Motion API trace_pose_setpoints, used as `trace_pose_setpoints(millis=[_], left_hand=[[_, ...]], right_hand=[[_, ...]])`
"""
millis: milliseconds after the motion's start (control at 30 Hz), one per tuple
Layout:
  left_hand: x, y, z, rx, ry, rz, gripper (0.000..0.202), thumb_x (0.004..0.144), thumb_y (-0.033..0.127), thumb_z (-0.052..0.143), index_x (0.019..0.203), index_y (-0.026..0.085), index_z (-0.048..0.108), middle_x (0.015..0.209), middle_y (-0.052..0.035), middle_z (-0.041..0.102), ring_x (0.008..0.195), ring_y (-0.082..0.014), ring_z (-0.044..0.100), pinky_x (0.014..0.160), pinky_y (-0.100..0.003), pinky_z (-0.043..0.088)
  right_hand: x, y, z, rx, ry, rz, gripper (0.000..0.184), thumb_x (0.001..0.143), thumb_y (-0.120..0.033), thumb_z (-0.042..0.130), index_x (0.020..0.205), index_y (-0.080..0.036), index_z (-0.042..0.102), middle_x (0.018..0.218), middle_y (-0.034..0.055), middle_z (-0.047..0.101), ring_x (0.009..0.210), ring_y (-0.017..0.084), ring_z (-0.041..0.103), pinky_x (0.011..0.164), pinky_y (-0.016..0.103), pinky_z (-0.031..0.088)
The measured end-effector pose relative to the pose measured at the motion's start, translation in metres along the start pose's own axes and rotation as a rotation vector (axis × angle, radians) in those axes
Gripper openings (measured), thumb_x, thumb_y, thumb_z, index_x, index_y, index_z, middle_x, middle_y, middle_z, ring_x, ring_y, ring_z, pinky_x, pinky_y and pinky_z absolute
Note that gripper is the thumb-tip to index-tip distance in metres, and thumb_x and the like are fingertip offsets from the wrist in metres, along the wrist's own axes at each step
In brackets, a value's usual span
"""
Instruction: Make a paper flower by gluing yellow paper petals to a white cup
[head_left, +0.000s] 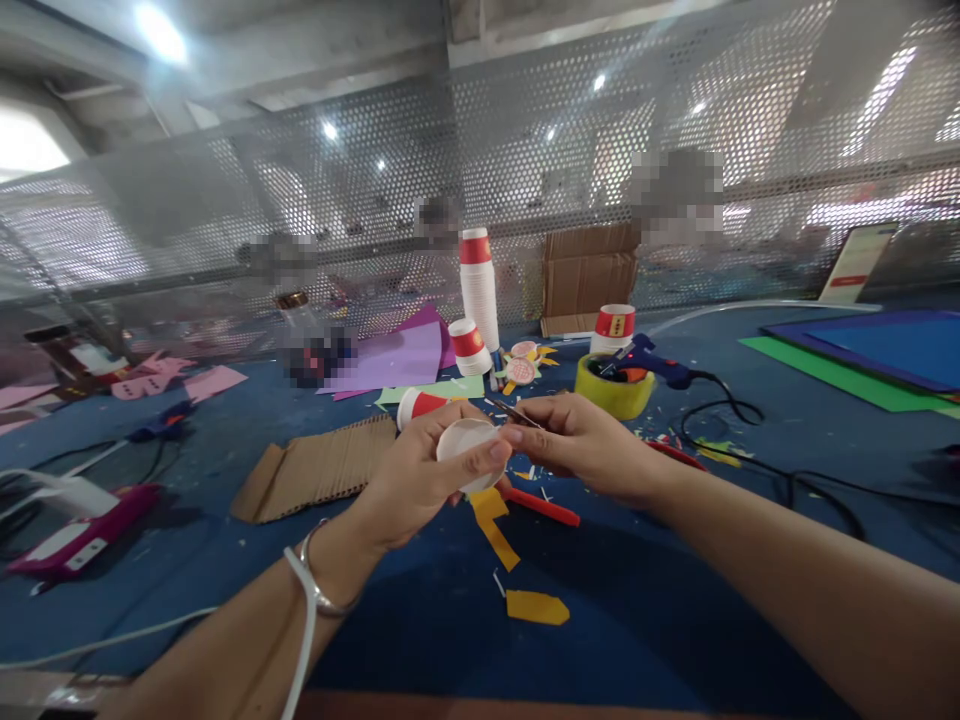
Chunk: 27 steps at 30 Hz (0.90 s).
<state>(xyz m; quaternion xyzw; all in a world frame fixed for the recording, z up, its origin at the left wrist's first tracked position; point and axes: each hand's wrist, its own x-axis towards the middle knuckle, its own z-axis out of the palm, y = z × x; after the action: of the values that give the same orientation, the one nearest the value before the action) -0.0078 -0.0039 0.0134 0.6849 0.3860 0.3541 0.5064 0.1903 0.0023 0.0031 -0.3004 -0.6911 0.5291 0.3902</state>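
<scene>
My left hand [427, 465] is closed around a small white paper cup [466, 440], its round end facing me and the thumb lying across it. Beside it, my right hand [574, 440] pinches a thin dark pointed tool [517, 412]; its exact kind is unclear. The right fingertips meet the cup's right edge. Behind my left hand a red and white paper cup [420, 406] lies partly hidden. Below the hands are a bent yellow paper strip [495, 535], a tool with a red handle [547, 508] and a pointed yellow paper piece [538, 607].
Behind stand a tall stack of paper cups [480, 300] and a tilted cup [469, 347]. At right, a blue glue gun [637, 360] rests on a yellow tape roll [615, 398], its cable trailing. Corrugated cardboard [322, 465] and a magenta power strip [86, 535] lie left.
</scene>
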Motion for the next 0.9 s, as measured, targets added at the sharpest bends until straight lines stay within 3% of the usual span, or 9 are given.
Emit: trace_pose_setpoints(millis=[200,400,667,900], left_hand=[[0.0008,0.0014,0.0012,0.035,0.032,-0.007,0.034,0.075,0.039,0.079,0.09,0.019,0.056,0.069,0.0023,0.064,0.051,-0.0075,0.053,0.039,-0.017,0.039],[0.0018,0.0016,-0.0002,0.024,-0.016,-0.027,0.04,0.08,0.051,0.072,0.091,0.019,0.05,0.068,0.0014,0.067,0.04,-0.0045,0.049,0.034,-0.015,0.034],[0.0,0.0009,-0.0013,0.084,-0.076,-0.002,0.04,0.087,0.057,0.062,0.088,0.018,0.052,0.069,0.0003,0.067,0.04,-0.0045,0.05,0.035,-0.016,0.035],[0.0022,-0.0006,-0.0031,-0.152,-0.151,-0.086,0.046,0.092,0.061,0.051,0.091,0.016,0.058,0.075,-0.0067,0.071,0.051,-0.0117,0.064,0.039,-0.018,0.04]], right_hand=[[0.0014,0.0026,0.0012,-0.03,0.046,-0.006,0.044,0.082,-0.06,0.069,0.072,-0.019,0.056,0.055,-0.0087,0.037,0.049,0.007,0.027,0.047,0.026,0.019],[0.0004,0.0058,0.002,-0.057,0.043,-0.014,0.052,0.085,-0.067,0.061,0.065,-0.021,0.047,0.053,-0.0084,0.033,0.049,0.008,0.025,0.046,0.027,0.019],[-0.0003,0.0066,0.0028,-0.006,0.041,0.003,0.049,0.083,-0.065,0.065,0.068,-0.021,0.05,0.053,-0.009,0.033,0.048,0.008,0.023,0.045,0.027,0.017],[-0.0002,0.0036,0.0012,0.039,0.025,0.008,0.04,0.082,-0.056,0.071,0.074,-0.019,0.057,0.053,-0.0094,0.035,0.047,0.007,0.024,0.045,0.027,0.017]])
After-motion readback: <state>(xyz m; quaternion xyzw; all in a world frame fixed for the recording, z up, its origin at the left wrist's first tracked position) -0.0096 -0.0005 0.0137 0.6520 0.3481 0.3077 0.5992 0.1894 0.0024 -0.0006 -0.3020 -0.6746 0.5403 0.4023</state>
